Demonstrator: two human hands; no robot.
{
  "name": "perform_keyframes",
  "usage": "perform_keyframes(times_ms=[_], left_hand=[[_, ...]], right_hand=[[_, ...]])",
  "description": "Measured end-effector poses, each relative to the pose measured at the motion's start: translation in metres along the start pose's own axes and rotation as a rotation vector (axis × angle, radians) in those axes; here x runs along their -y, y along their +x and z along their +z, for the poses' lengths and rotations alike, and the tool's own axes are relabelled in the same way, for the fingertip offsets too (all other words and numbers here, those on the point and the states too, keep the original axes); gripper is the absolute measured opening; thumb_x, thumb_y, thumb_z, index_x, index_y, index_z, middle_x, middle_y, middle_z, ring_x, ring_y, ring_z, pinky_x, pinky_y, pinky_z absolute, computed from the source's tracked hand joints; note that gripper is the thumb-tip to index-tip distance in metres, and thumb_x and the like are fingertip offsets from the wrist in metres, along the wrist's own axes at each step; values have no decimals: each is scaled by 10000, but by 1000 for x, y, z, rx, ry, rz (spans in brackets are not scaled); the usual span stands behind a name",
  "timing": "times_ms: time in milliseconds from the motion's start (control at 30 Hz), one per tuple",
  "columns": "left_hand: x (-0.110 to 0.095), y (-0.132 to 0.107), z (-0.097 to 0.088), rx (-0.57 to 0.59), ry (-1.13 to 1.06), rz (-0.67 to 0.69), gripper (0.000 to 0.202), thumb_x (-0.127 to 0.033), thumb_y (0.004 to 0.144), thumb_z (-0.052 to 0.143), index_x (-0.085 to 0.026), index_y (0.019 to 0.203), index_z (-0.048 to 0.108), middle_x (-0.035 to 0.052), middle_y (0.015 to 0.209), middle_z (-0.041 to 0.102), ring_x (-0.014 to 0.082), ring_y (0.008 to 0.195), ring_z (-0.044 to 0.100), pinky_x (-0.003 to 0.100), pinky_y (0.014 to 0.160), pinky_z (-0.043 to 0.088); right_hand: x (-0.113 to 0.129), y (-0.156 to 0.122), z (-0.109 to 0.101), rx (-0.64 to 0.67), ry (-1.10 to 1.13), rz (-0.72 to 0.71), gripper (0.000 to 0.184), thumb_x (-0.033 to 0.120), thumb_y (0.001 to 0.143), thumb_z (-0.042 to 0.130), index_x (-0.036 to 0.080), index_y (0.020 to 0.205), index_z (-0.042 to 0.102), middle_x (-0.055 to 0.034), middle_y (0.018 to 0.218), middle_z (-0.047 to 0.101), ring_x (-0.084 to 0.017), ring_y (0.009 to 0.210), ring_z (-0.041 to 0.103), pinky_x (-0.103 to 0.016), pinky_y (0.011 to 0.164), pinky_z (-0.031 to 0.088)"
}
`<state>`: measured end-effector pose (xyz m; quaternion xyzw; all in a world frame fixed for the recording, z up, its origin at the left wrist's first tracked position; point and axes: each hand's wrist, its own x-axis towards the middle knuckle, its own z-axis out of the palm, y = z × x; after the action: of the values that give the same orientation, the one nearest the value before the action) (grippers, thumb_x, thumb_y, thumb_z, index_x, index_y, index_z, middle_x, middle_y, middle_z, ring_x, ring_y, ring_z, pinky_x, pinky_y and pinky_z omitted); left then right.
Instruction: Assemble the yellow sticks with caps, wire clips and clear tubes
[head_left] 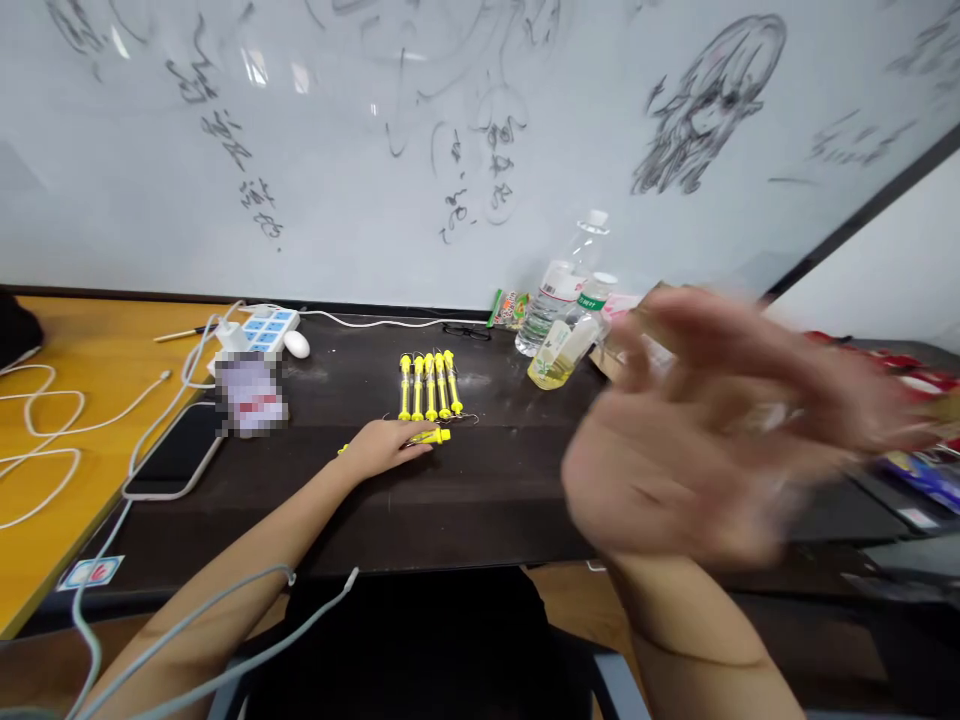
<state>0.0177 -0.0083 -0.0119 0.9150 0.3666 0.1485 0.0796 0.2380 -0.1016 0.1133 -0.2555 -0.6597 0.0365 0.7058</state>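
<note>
My left hand point(386, 447) lies low over the dark table, its fingers and thumb around a yellow spring scale point(433, 437) that lies crosswise. Only the ends of that scale show past the hand. Just behind it, several more yellow spring scales point(430, 388) with clear tubes and wire hooks lie side by side in a row. My right hand point(675, 440) is raised near the camera on the right, smeared by motion. Its palm is in view, the fingers are apart, and I see nothing held in it.
A large water bottle point(534, 322) and a tilted tea bottle point(559, 355) stand behind, near a snack packet point(512, 308). To the left are a phone point(176, 452), a power strip point(266, 328), a white mouse point(297, 344) and loose cables. A whiteboard point(360, 200) bounds the table's back.
</note>
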Motion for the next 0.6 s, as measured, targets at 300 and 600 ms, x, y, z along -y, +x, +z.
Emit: perform_keyframes(times_ms=[300, 600], left_hand=[[-3, 0, -4, -37, 12, 1, 457, -496, 942, 388, -256, 1305, 531, 47, 1197, 658, 199, 1033, 647, 276, 867, 486], [-5, 0, -5, -23, 75, 12, 465, -518, 950, 346, -274, 1306, 522, 34, 1204, 654, 200, 1010, 652, 259, 817, 481]], right_hand=[[-109, -92, 30, 722, -382, 384, 314, 331, 940, 353, 201, 713, 526, -64, 740, 578, -195, 748, 530, -325, 720, 403], [-109, -96, 29, 663, -76, 593, 236, 371, 932, 372, 208, 775, 442, 38, 639, 446, -121, 604, 437, -246, 630, 341]])
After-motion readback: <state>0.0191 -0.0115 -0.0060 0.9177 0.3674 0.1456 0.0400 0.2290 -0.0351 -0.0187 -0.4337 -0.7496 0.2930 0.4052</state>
